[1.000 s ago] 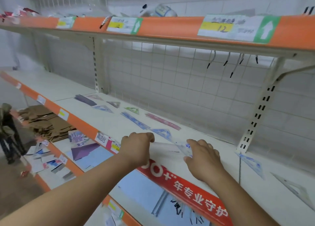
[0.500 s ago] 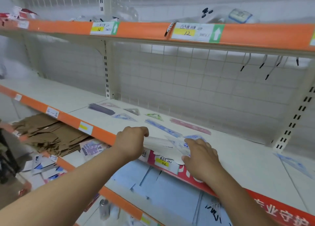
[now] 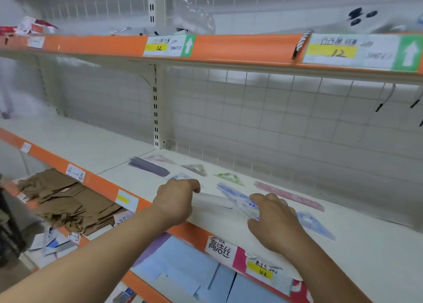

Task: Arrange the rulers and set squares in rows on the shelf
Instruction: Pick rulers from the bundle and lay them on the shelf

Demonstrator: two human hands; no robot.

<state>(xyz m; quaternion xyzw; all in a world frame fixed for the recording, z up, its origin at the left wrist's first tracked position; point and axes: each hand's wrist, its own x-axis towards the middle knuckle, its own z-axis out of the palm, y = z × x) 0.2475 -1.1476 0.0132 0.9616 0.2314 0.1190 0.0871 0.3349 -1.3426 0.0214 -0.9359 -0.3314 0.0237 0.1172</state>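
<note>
Your left hand (image 3: 176, 203) is at the near edge of the middle shelf (image 3: 366, 257), fingers curled round the left end of a clear ruler pack (image 3: 215, 205). Your right hand (image 3: 274, 225) holds the pack's right end, fingers bent down over its blue-printed part. The pack runs left to right between both hands; cannot tell if it rests on the shelf or is just above it.

Far row, left to right:
- 1 dark ruler (image 3: 148, 167)
- 1 pale pink set square (image 3: 160, 158)
- 1 grey set square (image 3: 197, 169)
- 1 green set square (image 3: 231, 177)

Nearer row:
- 1 blue ruler (image 3: 229, 190), just beyond the pack
- 1 pink ruler (image 3: 288, 198), right of it
- 1 blue set square (image 3: 317, 225), just right of your right hand

Lower shelf, left: a heap of brown paper bags (image 3: 64, 202).
</note>
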